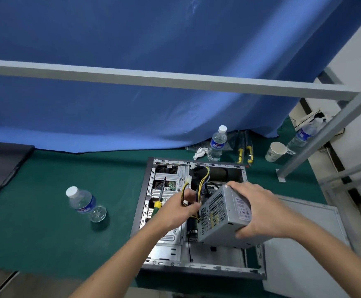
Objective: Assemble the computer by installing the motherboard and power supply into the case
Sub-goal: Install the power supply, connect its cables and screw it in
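An open grey computer case (145, 203) lies on its side on the green table. A silver power supply (222, 218) with a perforated side hangs tilted above the case's right half, gripped by my right hand (259, 211) from the top and right. My left hand (179, 209) holds the supply's yellow and black cables (203, 179), which loop up toward the case's far end. The motherboard is mostly hidden under the supply and my hands. A screwdriver with a yellow and green handle (157, 206) rests on the case's drive bay.
One water bottle (85, 203) lies left of the case. Another bottle (217, 144) stands behind it, near yellow-handled tools (245, 152) and a paper cup (275, 151). A white side panel (304, 244) lies to the right. A metal frame bar (153, 77) crosses overhead.
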Motion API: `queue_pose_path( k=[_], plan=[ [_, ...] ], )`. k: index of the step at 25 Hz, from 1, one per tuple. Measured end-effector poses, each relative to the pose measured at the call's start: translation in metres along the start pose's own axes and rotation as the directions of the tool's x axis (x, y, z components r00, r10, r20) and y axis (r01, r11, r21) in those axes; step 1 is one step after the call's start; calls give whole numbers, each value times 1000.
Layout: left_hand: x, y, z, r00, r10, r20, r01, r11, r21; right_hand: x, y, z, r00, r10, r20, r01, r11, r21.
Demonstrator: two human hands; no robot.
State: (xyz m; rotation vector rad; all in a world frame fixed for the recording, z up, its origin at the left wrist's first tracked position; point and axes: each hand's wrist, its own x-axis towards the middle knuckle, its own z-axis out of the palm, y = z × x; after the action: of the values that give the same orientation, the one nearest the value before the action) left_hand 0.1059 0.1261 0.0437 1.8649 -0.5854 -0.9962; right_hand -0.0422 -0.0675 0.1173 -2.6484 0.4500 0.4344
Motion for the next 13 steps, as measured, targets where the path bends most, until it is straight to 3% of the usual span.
queue_pose_path(
  k=[5, 9, 13],
  plan=[
    [3, -23, 7, 987, -109, 118, 90, 984, 156, 9, 0, 45, 996, -14, 91, 24, 994, -107],
    [3, -33, 17, 972, -201, 119, 190, 977, 95, 14, 0, 68, 994, -26, 106, 46, 981, -190],
    [7, -36, 23, 954, -274, 122, 257, 956, 144, 20, 0, 86, 988, -40, 147, 75, 967, -243]
  ],
)
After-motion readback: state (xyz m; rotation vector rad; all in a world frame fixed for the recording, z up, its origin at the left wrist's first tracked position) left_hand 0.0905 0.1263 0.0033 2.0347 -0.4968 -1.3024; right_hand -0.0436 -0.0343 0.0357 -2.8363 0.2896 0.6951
